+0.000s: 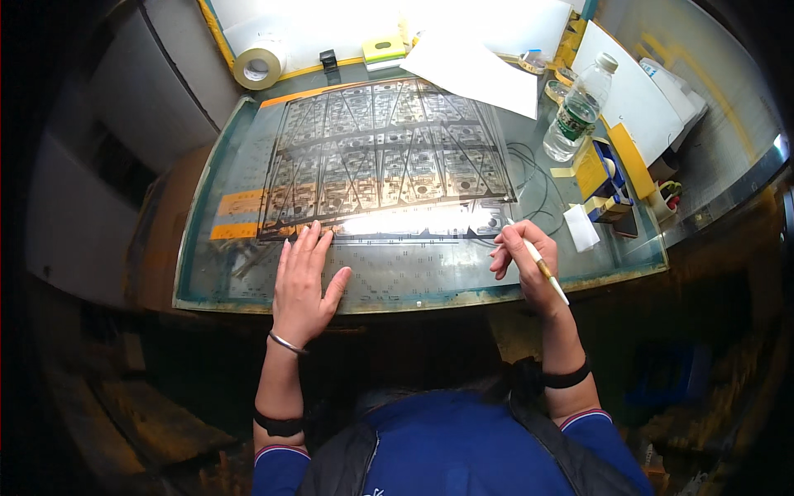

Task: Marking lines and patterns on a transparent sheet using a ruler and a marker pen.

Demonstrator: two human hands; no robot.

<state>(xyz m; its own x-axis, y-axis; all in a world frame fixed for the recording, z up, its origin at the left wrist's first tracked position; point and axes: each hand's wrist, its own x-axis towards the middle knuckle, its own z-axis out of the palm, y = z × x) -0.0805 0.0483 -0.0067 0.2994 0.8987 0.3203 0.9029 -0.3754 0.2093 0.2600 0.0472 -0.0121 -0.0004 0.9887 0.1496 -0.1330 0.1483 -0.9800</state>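
A large clear film sheet (389, 149) printed with dark, circuit-like patterns in rows lies on a glass-topped table (211, 277). My left hand (306, 277) rests flat near the film's front left edge, its fingers stretched out and fingertips on the sheet's border. In my right hand (529, 256), at the front right corner of the film, is a slim white pen-like tool (546, 269) with a brownish middle band. Its pale rear end points down toward my wrist. The tip lies by the film's corner; whether it touches the surface I cannot tell.
At the back left stands a roll of tape (258, 66); a yellow-green box (384, 51) sits at the back. White paper (475, 73) overlaps the film's far edge. A plastic bottle (579, 112), thin dark cable (533, 178), folded white paper (581, 228) and yellow-blue box (600, 169) occupy the right side.
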